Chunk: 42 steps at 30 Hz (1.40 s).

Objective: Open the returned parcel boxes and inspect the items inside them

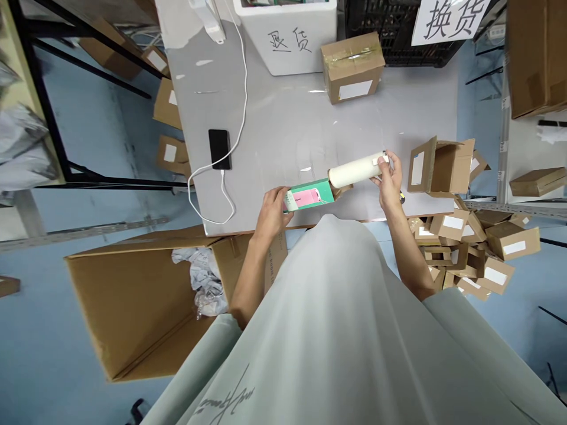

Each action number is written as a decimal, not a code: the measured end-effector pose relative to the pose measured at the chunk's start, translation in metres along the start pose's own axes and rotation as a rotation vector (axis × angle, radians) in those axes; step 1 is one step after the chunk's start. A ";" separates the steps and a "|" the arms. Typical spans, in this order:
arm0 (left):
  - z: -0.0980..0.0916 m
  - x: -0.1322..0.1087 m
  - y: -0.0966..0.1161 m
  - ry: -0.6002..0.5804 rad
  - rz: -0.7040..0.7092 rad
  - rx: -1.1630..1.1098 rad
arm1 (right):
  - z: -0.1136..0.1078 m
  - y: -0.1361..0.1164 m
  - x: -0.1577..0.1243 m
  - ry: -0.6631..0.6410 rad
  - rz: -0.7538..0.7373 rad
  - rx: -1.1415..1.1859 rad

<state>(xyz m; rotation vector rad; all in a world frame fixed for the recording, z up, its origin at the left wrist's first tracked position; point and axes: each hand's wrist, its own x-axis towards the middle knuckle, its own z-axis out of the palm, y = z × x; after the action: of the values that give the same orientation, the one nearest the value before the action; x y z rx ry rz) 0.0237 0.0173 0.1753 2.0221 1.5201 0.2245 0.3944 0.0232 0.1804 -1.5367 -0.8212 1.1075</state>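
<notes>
Near the front edge of the grey-white table, my left hand (271,217) is closed around the left end of a small green box (326,192) printed with a pink bottle picture. A cream cylindrical bottle (354,172) lies in line with the box, its left end at the box's open mouth. How much of it is inside, I cannot tell. My right hand (390,182) grips the bottle's far right end, which has a small loop. Brown cardboard flaps show under the bottle by the mouth. A small black and yellow object (402,197) is partly hidden by my right wrist.
An open carton (449,168) stands at the table's right. A taped carton (353,66), white bin (287,41) and black crate (398,35) line the back. At left lie a phone (220,147) and white cable (243,100). A large open box (133,307) is below left; several small cartons (496,274) are piled lower right.
</notes>
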 end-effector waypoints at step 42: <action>0.040 -0.003 0.015 -0.269 -0.187 -0.706 | 0.028 -0.004 -0.032 -0.308 0.032 -0.075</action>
<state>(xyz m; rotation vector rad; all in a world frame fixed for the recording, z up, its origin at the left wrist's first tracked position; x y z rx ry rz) 0.0539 -0.0021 0.1515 1.2890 1.2197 0.3405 0.3570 0.0042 0.1902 -1.4643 -1.0588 1.3720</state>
